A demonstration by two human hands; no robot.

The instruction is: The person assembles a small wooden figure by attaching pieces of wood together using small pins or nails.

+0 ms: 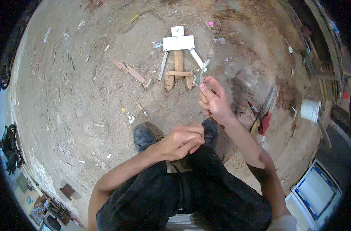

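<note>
My right hand [216,98] is closed in a pinch, with a thin, pale, see-through strip [204,69] sticking up from its fingertips. The strip's kind is too small to tell. Lower and to the left, my left hand [183,141] is curled into a fist above my shoes; whatever is inside it is hidden. Beyond my hands, a figure made of wood pieces [178,57] lies on the dirt ground. White boards form its head, chest and one arm, while bare wood makes up its trunk and legs.
To the right lie a handsaw [266,104], a red piece [264,124] beside it and a small red-handled tool [253,106]. A white bucket [310,110] stands farther right. Broken wood pieces [134,73] lie left of the figure, and small scraps dot the ground.
</note>
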